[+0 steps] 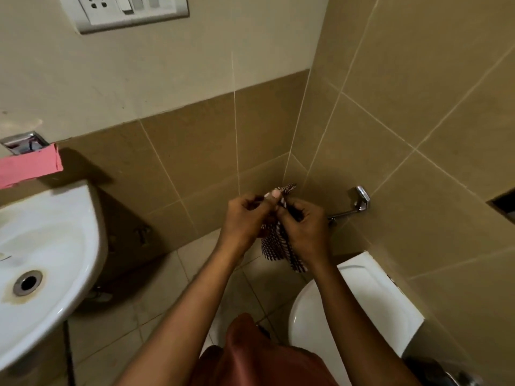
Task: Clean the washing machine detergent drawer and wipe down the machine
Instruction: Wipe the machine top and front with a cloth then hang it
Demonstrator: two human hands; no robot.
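A dark red and white checked cloth (pixel 280 247) hangs bunched between both hands in front of the tiled corner. My left hand (pixel 245 218) grips its upper part, thumb up. My right hand (pixel 303 227) holds it from the right side. One small end of the cloth sticks up above the fingers and the rest dangles below. No washing machine or detergent drawer is in view.
A white sink (pixel 50 260) with a drain fills the lower left. A white toilet (pixel 356 305) stands at the lower right, a chrome holder (pixel 359 201) on the wall above it. A pink box (pixel 28 168) sits on the ledge, a socket plate (pixel 131 9) higher up.
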